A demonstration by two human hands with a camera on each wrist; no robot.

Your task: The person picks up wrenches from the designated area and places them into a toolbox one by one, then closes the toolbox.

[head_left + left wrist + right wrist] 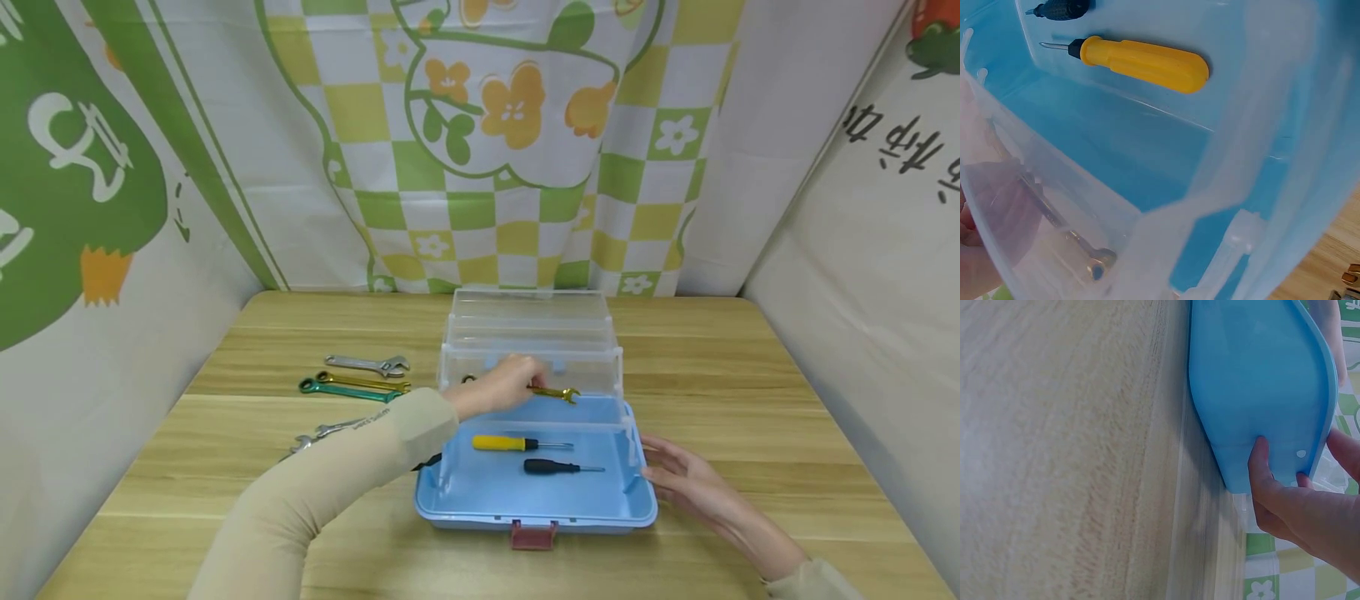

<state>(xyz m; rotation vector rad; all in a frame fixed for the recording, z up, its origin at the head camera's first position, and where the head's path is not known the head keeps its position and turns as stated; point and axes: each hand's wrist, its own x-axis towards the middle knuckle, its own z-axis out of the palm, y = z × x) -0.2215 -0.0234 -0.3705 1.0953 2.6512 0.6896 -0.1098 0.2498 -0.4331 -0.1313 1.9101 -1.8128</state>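
Observation:
My left hand (517,379) grips a gold combination wrench (561,393) over the clear hinged tray at the back of a blue toolbox (487,496). In the left wrist view the wrench (1054,215) shows through the translucent plastic, its ring end free of the fingers. Inside the box lie a yellow screwdriver (504,443) and a black screwdriver (553,467). My right hand (697,483) holds the box's right end, thumb at the rim and fingers against the outer wall (1260,375).
Left of the box lie an adjustable wrench (367,365), a gold wrench (360,382), a green wrench (345,390) and silver wrenches (303,443), partly behind my left sleeve. The clear lid (531,304) stands raised. A dark red latch (533,536) hangs at the front.

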